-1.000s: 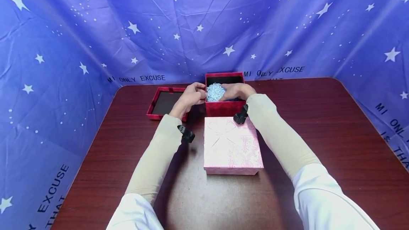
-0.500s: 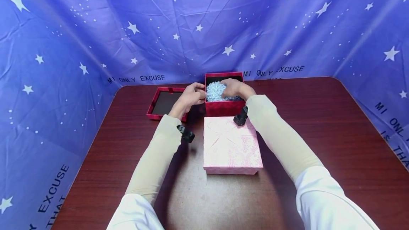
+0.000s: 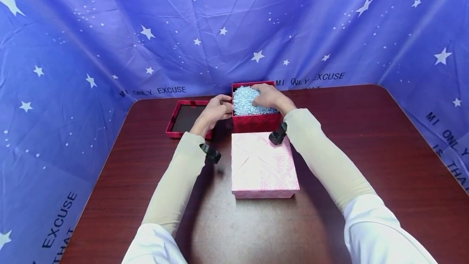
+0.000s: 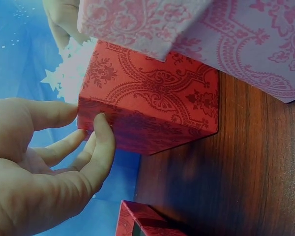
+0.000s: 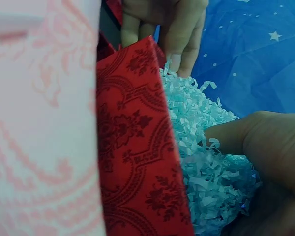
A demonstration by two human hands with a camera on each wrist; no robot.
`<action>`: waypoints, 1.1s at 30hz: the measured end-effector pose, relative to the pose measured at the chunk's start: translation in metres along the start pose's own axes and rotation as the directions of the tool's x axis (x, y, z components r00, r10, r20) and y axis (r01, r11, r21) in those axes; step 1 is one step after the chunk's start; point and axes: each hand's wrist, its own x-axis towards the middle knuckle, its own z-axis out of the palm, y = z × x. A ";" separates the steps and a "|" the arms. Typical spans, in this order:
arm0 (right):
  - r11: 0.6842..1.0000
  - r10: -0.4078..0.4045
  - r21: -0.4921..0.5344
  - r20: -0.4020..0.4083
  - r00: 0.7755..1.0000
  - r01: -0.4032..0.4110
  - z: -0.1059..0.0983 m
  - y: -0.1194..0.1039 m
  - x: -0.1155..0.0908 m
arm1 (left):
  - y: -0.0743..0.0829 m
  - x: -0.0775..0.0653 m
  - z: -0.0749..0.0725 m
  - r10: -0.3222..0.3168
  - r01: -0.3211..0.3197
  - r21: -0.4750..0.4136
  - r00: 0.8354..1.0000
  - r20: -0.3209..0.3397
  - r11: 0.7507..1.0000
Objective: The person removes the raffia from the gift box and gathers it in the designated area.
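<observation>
In the head view a red patterned gift box (image 3: 256,124) stands uncovered at the back, filled with light blue shredded paper (image 3: 244,100). At its left wall is my left hand (image 3: 215,111); the left wrist view shows the thumb and curved fingers (image 4: 104,132) holding the rim and side near a corner. My right hand (image 3: 269,96) grips into the paper at the right side of the box. Its thumb (image 5: 231,137) presses into the shreds in the right wrist view, while its other fingers are mostly hidden.
A pink patterned gift box (image 3: 264,166) with its lid on stands just in front of the red one. The red lid (image 3: 171,124) lies upturned to the left, partly behind my left hand. A blue star-printed cloth (image 3: 205,19) hangs behind the wooden table (image 3: 351,141).
The blue shredded paper has risen and spread across the red box, covering its dark inside. My right hand has moved up slightly with it. The left hand stays at the box's left wall.
</observation>
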 end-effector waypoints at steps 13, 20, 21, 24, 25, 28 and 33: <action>0.998 -0.021 0.054 -0.064 0.998 0.025 -0.012 -0.001 -0.009 | 0.001 -0.004 -0.001 0.000 0.000 -0.025 1.000 0.012 1.000; 0.987 -0.044 0.152 -0.070 0.997 0.055 -0.017 0.004 -0.015 | 0.001 -0.003 -0.001 -0.002 0.003 -0.030 1.000 0.019 1.000; 0.985 -0.044 0.166 -0.069 0.997 0.055 -0.019 0.005 -0.016 | 0.001 -0.003 -0.001 -0.003 0.003 -0.029 1.000 0.019 1.000; 0.979 -0.045 0.197 -0.079 0.996 0.060 -0.022 0.006 -0.018 | 0.001 -0.002 -0.001 -0.002 0.002 -0.034 1.000 0.017 0.999; 0.976 -0.045 0.208 -0.084 0.995 0.062 -0.024 0.006 -0.019 | 0.000 -0.001 -0.001 -0.002 0.002 -0.035 1.000 0.016 0.999; 0.970 -0.046 0.235 -0.088 0.995 0.066 -0.027 0.006 -0.022 | 0.000 -0.001 0.000 -0.002 0.002 -0.041 1.000 0.011 0.999; 0.963 -0.045 0.263 -0.083 0.996 0.066 -0.033 0.005 -0.026 | 0.001 -0.001 0.000 -0.005 0.005 -0.053 1.000 0.007 0.999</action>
